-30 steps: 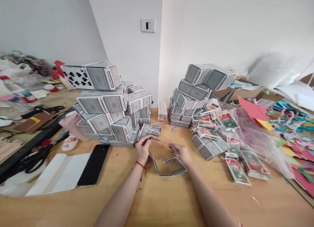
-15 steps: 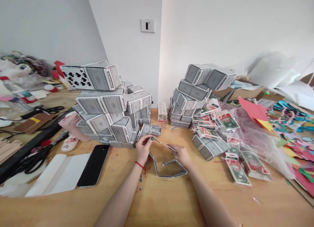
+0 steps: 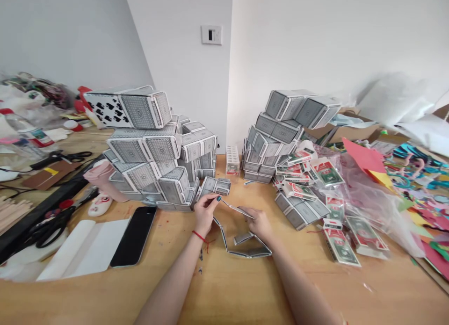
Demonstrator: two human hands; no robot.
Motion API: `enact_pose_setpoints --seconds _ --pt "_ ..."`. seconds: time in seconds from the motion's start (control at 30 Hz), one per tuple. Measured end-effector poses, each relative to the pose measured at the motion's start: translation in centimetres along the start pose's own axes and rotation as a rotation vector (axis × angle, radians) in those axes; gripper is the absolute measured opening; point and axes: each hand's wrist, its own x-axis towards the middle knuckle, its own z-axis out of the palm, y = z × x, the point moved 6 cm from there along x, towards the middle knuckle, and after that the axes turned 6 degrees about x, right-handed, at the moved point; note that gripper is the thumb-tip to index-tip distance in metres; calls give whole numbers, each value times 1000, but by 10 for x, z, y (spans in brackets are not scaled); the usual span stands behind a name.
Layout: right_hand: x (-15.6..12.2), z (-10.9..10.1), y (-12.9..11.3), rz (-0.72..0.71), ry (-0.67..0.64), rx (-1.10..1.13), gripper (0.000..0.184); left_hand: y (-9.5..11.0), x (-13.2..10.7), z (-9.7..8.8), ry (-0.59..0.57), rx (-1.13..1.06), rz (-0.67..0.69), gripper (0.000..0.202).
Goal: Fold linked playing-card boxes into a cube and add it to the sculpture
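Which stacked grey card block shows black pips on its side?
The topmost block of the left stack; the other blocks show grey patterned backs.

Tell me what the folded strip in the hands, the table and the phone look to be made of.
Folded strip: probably thin card, finish unclear; it bends in flat panels at sharp folds.
Table: wood or a wood-look laminate, smooth with a slight sheen; its surface is tan with soft streaks.
Phone: likely a glass front, judging by the smooth, black face.
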Motion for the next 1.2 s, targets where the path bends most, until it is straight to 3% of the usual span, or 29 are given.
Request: enact_pose_setpoints --seconds 0.27,0.5,0.83,1.2 --pt "0 10 2 13 -22 -83 40 -2 1 -2 26 -9 1 15" --pt "1 6 3 -12 -70 5 49 -1 1 -2 0 7 10 13" --pt "-1 12 -5 16 -129 59 43 -1 -2 0 -13 21 14 11" --pt "2 16 2 64 -86 20 50 2 -3 3 -17 41 12 12"
